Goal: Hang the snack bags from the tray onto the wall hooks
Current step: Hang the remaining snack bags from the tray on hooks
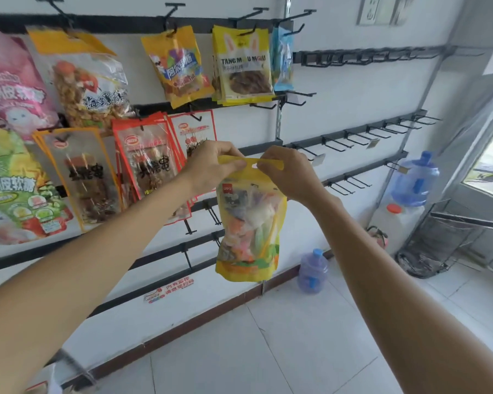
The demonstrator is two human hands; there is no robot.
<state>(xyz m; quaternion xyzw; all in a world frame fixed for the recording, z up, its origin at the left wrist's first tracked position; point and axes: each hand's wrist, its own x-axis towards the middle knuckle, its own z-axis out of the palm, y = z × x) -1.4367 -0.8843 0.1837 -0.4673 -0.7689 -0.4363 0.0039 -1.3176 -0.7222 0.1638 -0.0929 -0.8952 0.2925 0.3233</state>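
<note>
Both hands were up at the wall, and the yellow bag (251, 223) hung between them, clear of every hook. The left hand (214, 166) pinched one end of the top strip, thumb and fingers curled onto it. The right hand (288, 174) pinched the other end the same way. Between the two grips sat the hanging hole (254, 165), open and on no hook. The bag's full body dangled below the wrists, over the floor (310, 322).

Just beyond the right hand's knuckles, an empty hook (303, 150) stuck out from the rail. More bare hooks (212, 213) sat below the left hand, partly behind the bag. The red packs (148, 163) hung close behind the left hand.

Here was the risk, as I judged it. The hole was small and the strip thin, so a poke off centre would glance the hook tip off the plastic or crumple the strip. The bag looked heavy at the bottom, and letting one pinch go before the hook was through would likely swing it down and drop it. A wide left elbow could also knock the red packs. The tray was not in sight.
</note>
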